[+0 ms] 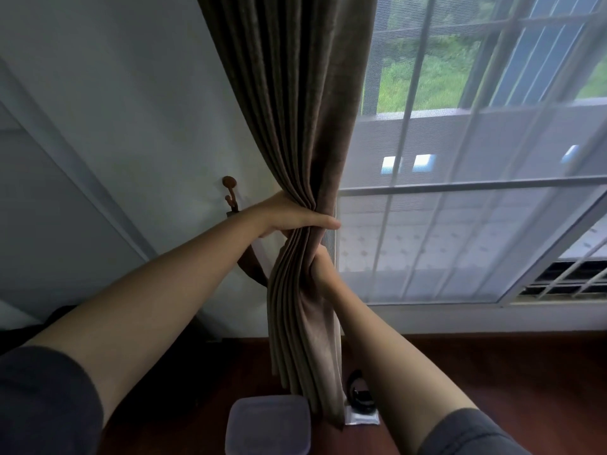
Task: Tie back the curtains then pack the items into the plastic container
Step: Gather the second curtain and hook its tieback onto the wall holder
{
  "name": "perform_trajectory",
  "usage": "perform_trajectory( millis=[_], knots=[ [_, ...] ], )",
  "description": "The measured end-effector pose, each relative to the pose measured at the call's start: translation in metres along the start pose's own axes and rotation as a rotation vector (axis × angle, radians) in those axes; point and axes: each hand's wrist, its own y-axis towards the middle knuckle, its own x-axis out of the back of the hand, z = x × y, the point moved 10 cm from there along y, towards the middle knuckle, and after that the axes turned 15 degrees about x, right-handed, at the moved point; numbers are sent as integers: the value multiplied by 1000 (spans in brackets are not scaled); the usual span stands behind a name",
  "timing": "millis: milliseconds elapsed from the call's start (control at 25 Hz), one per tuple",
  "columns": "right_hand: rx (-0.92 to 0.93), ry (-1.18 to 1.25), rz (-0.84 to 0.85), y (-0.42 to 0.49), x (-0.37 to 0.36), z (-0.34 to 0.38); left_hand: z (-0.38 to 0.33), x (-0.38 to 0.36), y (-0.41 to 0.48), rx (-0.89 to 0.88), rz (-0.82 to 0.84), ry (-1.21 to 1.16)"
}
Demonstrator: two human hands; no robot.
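Observation:
A brown pleated curtain [295, 110] hangs from the top of the view and is gathered into a bunch at mid-height. My left hand [295, 216] wraps round the bunch from the left, thumb across the front. Just below it, my right hand [320, 267] grips the gathered folds from the right. A brown tie-back strap [253, 267] hangs from a wooden wall hook [229, 185] left of the curtain, partly hidden behind my left forearm. On the dark wooden floor below stands a plastic container [269, 425] with its translucent lid on. A black item on a clear packet [359, 402] lies beside it.
A sheer white curtain [460, 208] covers the window with its white frame bars on the right. A pale wall [147, 126] is on the left. A dark object [49, 320] sits low at the left edge by the wall.

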Motion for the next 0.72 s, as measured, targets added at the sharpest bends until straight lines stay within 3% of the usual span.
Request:
perform_trajectory(
  millis=[160, 360, 560, 720],
  knots=[
    [32, 95, -11, 7, 3, 14, -6, 1, 0, -17, -65, -118],
    [-2, 81, 168, 7, -20, 12, 26, 26, -10, -66, -166, -220],
    [1, -82, -32, 42, -13, -19, 81, 89, -23, -29, -331, -389],
    [50, -244, 39, 78, -26, -18, 103, 120, -36, -16, -343, -368]
  ],
)
